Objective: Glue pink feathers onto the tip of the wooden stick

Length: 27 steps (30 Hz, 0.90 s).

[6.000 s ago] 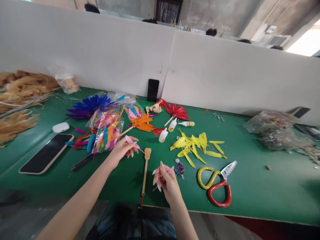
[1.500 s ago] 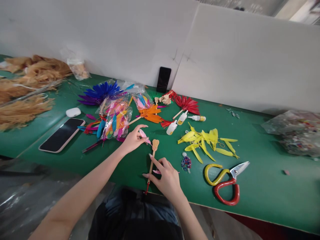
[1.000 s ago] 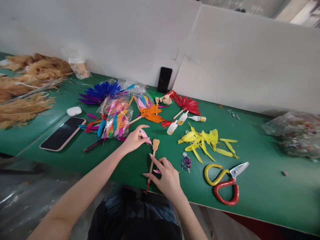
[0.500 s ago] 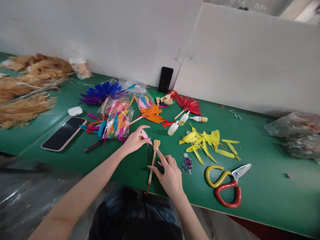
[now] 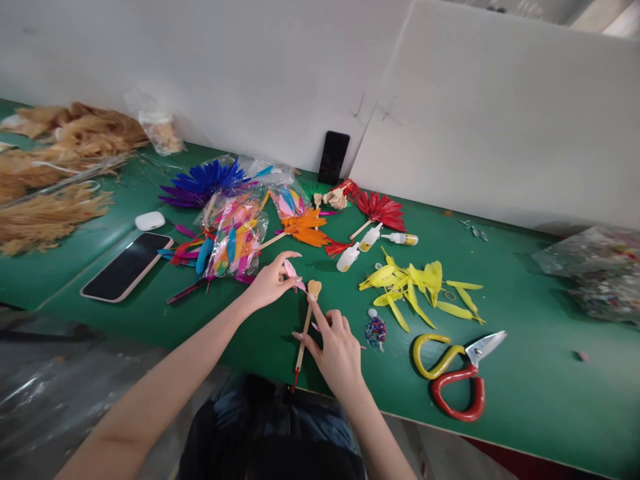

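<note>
A thin wooden stick (image 5: 305, 327) with a tan rounded head lies on the green table (image 5: 525, 373), pointing away from me. My left hand (image 5: 270, 283) pinches a small pink feather (image 5: 290, 271) just left of the stick's head. My right hand (image 5: 336, 347) rests on the table beside the stick's shaft, forefinger stretched toward the head, with another pink feather partly hidden under its fingers.
Yellow feathers (image 5: 415, 283), small glue bottles (image 5: 349, 257), a bead cluster (image 5: 375, 330) and red-and-yellow scissors (image 5: 453, 373) lie to the right. Bags of coloured feathers (image 5: 233, 237), feather fans, a phone (image 5: 127, 265) and straw bundles (image 5: 45, 213) lie left. White panels stand behind.
Since six seconds ago both hands came down to the table by the stick. In the last second my right hand slid up the shaft toward its head; my left hand has kept still.
</note>
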Motion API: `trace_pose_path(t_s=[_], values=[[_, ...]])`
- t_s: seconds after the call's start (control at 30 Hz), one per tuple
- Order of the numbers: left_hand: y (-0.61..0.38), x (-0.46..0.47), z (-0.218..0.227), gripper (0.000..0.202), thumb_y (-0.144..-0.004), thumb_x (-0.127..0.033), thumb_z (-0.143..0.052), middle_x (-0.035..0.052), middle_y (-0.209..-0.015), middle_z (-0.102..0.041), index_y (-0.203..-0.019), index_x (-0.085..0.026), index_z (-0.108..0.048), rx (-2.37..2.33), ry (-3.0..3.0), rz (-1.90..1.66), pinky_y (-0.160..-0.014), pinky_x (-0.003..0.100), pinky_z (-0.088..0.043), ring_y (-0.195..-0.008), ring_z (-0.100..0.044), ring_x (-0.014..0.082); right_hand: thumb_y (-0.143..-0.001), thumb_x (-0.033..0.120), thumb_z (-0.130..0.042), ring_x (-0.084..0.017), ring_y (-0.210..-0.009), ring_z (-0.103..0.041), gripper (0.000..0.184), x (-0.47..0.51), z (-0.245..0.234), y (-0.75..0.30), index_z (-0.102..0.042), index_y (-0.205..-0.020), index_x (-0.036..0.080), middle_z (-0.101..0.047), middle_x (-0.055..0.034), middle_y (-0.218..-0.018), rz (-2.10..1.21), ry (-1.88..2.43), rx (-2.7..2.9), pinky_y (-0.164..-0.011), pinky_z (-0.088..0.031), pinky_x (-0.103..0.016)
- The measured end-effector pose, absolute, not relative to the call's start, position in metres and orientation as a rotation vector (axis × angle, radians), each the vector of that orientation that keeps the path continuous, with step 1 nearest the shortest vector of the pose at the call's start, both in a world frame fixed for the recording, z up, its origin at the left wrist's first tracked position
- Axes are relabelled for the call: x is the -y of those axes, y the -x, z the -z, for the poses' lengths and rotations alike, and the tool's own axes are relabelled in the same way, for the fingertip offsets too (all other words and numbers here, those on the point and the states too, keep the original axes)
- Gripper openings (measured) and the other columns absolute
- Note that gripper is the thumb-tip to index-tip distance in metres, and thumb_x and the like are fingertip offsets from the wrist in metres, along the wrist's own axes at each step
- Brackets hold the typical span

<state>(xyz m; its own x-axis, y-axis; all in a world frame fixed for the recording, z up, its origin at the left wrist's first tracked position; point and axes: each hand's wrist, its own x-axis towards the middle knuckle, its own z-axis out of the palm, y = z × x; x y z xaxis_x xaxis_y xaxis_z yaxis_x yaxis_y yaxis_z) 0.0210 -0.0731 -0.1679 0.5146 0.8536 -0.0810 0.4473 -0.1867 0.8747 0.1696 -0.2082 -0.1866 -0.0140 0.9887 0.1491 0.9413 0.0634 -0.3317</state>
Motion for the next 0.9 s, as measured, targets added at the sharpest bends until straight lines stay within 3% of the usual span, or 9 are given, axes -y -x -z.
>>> trace_pose_path(t_s=[0.23, 0.37, 0.53, 0.77, 0.9], values=[[-0.021, 0.0729, 0.1695, 0.049, -0.083, -0.031, -0.053, -0.003, -0.067, -0.068, -0.127, -0.022, -0.036, -1.113, -1.844, -0.539, -0.06, 0.024, -0.044, -0.067, -0.066, 0.0167, -0.083, 0.05, -0.052, -0.021, -0.079, -0.053, 0.064, 0.206, 0.1837, -0.1697, -0.033, -0.139, 0.028, -0.053, -0.0061, -0.086, -0.221, 1.955, 2.043, -0.052, -0.05, -0.026], [-0.0219, 0.0734, 0.1702, 0.052, -0.081, -0.033, -0.055, -0.0046, -0.063, -0.063, -0.128, -0.023, -0.036, -1.169, -1.892, -0.578, -0.054, 0.022, -0.042, -0.057, -0.062, 0.0141, -0.083, 0.051, -0.052, -0.022, -0.079, -0.053, 0.063, 0.2063, 0.1843, -0.1694, -0.036, -0.138, 0.025, -0.054, -0.0065, -0.086, -0.228, 1.961, 2.048, -0.052, -0.05, -0.027], [-0.0218, 0.0721, 0.1727, 0.048, -0.082, -0.038, -0.052, -0.0018, -0.081, -0.06, -0.126, -0.025, -0.036, -1.227, -1.811, -0.66, -0.04, 0.018, -0.039, -0.038, -0.05, 0.0063, -0.083, 0.051, -0.051, -0.021, -0.078, -0.053, 0.06, 0.2068, 0.1854, -0.1696, -0.04, -0.136, 0.024, -0.053, -0.0066, -0.086, -0.21, 1.953, 2.046, -0.049, -0.049, -0.026], [-0.0215, 0.0707, 0.1765, 0.04, -0.083, -0.035, -0.05, -0.0019, -0.08, -0.057, -0.121, -0.026, -0.04, -1.221, -1.748, -0.684, -0.034, 0.016, -0.037, -0.035, -0.048, 0.0045, -0.084, 0.053, -0.048, -0.021, -0.077, -0.053, 0.065, 0.208, 0.1856, -0.1704, -0.03, -0.141, 0.028, -0.053, -0.0055, -0.085, -0.21, 1.928, 2.015, -0.05, -0.049, -0.026], [-0.021, 0.0708, 0.1761, 0.039, -0.084, -0.035, -0.05, -0.0026, -0.077, -0.055, -0.121, -0.026, -0.04, -1.213, -1.743, -0.679, -0.033, 0.015, -0.036, -0.035, -0.048, 0.0049, -0.083, 0.051, -0.05, -0.021, -0.078, -0.053, 0.065, 0.2082, 0.1858, -0.1708, -0.031, -0.14, 0.027, -0.053, -0.0059, -0.086, -0.224, 1.929, 2.022, -0.051, -0.049, -0.026]])
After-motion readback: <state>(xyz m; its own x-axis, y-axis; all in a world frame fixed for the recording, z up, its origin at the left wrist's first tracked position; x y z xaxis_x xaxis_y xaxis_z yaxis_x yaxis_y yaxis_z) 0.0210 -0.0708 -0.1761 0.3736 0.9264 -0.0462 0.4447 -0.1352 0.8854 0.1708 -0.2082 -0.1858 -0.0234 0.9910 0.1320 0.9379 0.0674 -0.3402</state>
